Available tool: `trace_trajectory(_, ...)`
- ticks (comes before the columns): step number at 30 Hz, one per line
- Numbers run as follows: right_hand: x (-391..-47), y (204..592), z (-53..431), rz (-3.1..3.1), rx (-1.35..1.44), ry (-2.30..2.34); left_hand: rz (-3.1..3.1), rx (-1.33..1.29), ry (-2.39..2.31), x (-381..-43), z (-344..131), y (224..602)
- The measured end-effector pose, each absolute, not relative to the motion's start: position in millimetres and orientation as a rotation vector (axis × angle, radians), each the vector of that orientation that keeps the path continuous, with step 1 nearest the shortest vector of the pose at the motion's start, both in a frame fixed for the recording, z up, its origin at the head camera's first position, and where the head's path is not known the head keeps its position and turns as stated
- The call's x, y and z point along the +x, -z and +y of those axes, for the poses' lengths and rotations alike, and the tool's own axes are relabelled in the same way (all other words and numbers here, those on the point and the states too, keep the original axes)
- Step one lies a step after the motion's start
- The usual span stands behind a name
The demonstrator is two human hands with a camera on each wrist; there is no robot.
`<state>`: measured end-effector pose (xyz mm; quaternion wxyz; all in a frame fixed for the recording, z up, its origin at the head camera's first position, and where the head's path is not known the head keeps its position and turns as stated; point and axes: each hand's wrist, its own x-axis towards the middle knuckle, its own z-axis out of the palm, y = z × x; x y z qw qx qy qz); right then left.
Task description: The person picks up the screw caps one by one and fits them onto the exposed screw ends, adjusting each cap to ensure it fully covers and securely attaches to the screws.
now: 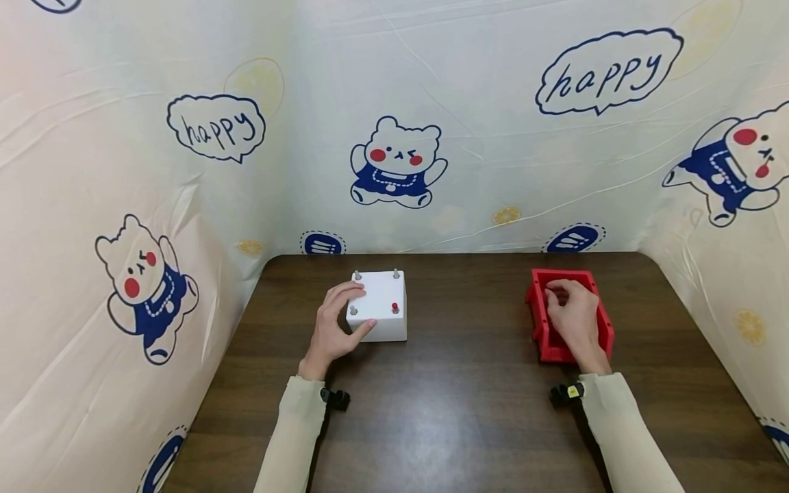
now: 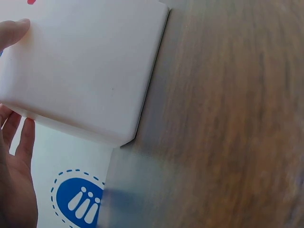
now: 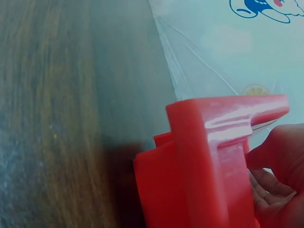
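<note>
A white box (image 1: 381,296) stands on the table, with small metal posts (image 1: 396,274) at the corners of its top. The near right post carries a red cap (image 1: 395,306). My left hand (image 1: 333,329) grips the box from its left, thumb (image 2: 13,34) on the near side and fingers toward the back. Over to the right is a red plastic bin (image 1: 557,352). My right hand (image 1: 574,315) reaches down into it, fingers bent and thumb close to the index finger. I cannot tell whether anything is between those fingertips.
The brown wooden table (image 1: 456,383) lies between the box and the bin. A pale printed cloth (image 1: 481,171) hangs behind the table and along both sides. Each wrist wears a small black camera (image 1: 335,399).
</note>
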<state>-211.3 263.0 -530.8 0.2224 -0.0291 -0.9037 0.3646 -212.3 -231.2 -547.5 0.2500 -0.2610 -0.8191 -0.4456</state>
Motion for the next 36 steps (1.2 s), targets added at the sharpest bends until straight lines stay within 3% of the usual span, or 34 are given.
trace_trajectory(36, -198.8, 510.0, 248.1, -2.428, -0.053, -1.027, -2.179, -0.766, 1.243, -211.7, -231.8, 549.9)
